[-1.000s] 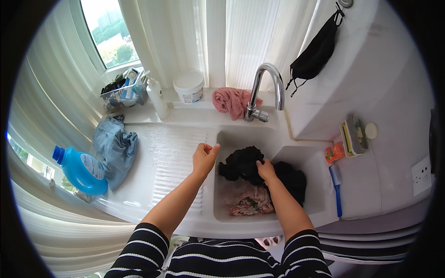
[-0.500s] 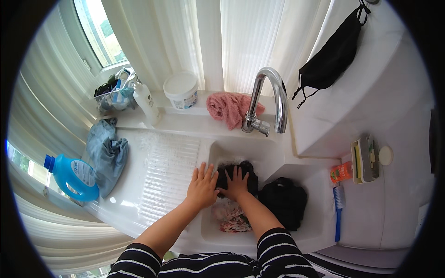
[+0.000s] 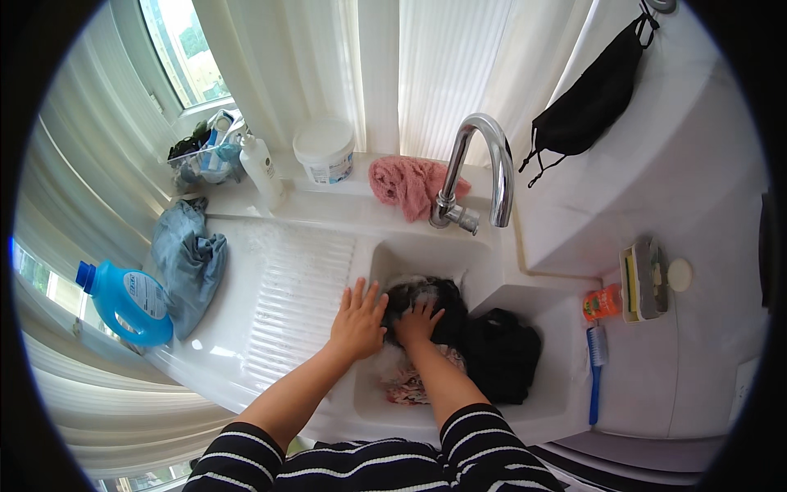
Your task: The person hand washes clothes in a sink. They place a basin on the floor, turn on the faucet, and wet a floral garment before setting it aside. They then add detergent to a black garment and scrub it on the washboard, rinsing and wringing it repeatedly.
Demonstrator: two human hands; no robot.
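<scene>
A: Which step are you seeing in hand?

B: Hand-washing, by my reading — the right hand (image 3: 416,322) is resting back-up on a black cloth (image 3: 449,307) just below the centre of the frame, and it's apparently pressing that cloth into the white sink (image 3: 443,256).

A: How are the fingers sitting?

B: The right hand's are spreading over the cloth, pinching nothing that I can see. The left hand (image 3: 358,322) is fanning its fingers wide by the sink's left side; whether its fingertips are touching the cloth, I can't tell.

A: And the other laundry?

B: A second black garment (image 3: 500,357) is lying just right of the first, and a pink patterned cloth (image 3: 406,387) is showing toward the lower centre, partly behind the right forearm (image 3: 449,377). (Whitish froth (image 3: 423,292) is showing on the first cloth, so soap is probably doing some work there.)

A: What is the next move calling for?

B: As I'm judging it, both palms bearing down evenly, or fingers closing to gather the cloth for a rub — perhaps on the ribbed washboard (image 3: 299,312) at centre left. A wet bundle is likely weighing more and slipping, so it's probably needing a full-handed grip.
</scene>
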